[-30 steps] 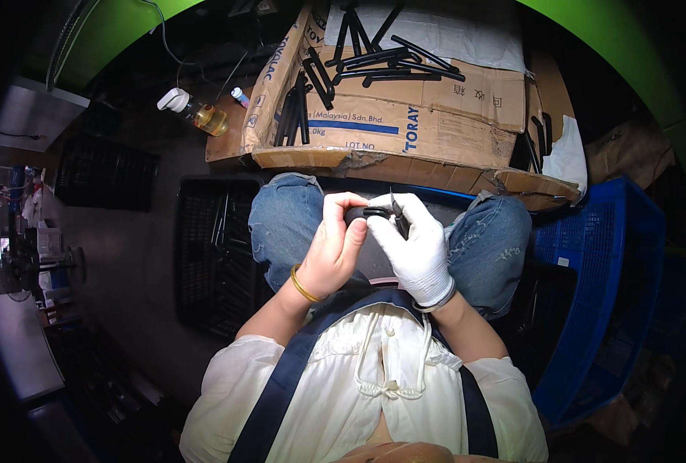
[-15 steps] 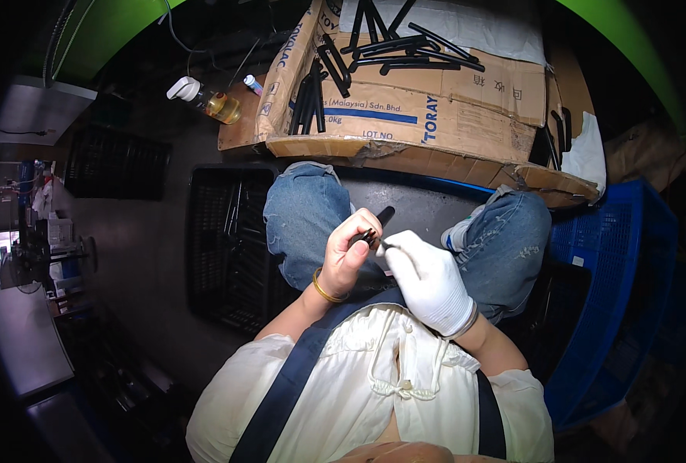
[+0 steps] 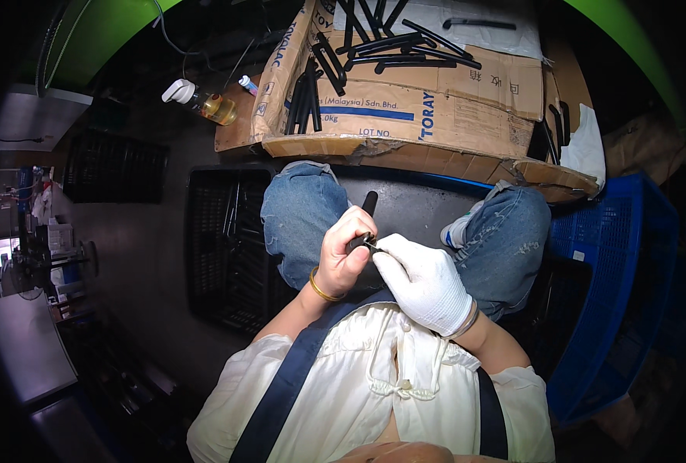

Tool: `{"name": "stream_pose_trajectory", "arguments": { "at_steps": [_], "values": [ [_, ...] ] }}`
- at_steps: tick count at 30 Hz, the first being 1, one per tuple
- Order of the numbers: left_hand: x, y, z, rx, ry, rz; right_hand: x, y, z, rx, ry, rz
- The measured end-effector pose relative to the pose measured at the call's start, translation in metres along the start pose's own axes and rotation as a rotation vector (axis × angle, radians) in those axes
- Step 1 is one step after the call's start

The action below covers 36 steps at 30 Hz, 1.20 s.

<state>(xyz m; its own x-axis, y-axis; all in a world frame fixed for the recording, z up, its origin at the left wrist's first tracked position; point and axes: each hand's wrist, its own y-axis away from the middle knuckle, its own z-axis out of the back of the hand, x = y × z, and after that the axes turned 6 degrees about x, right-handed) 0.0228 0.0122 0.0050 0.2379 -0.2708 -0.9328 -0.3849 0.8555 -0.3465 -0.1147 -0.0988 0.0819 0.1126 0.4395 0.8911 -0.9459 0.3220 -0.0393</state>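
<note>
Item: my gloved right hand (image 3: 426, 285), pinching a slim tool (image 3: 373, 248), just beside my bare left hand (image 3: 344, 251), which, nearer the cardboard box (image 3: 435, 158), clasps one black tube (image 3: 370, 203), long axis pointing boxward, tool at its end farther from that box.

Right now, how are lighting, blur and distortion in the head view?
In the head view, the cardboard box and gloved right hand are brightly lit, the picture's rim falls dark, the blue crate looks bowed, and one black piece on the white sheet looks blurred.
</note>
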Motion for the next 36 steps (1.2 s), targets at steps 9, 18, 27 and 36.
{"name": "stream_pose_trajectory", "arguments": {
  "at_steps": [9, 18, 27, 36],
  "values": [
    [-0.003, -0.002, 0.003, 0.034, -0.047, -0.015, -0.004, 0.002, -0.001, 0.041, 0.009, -0.006],
    [-0.011, 0.008, 0.007, 0.052, -0.037, -0.174, -0.08, 0.0, -0.008, -0.025, 0.277, -0.101],
    [-0.006, 0.008, -0.013, -0.103, 0.165, 0.069, 0.004, -0.021, -0.01, 0.01, -0.455, -0.195],
    [-0.009, -0.016, 0.013, -0.352, 1.261, 0.162, -0.043, -0.02, -0.025, -0.16, -0.237, -0.161]
  ]
}}
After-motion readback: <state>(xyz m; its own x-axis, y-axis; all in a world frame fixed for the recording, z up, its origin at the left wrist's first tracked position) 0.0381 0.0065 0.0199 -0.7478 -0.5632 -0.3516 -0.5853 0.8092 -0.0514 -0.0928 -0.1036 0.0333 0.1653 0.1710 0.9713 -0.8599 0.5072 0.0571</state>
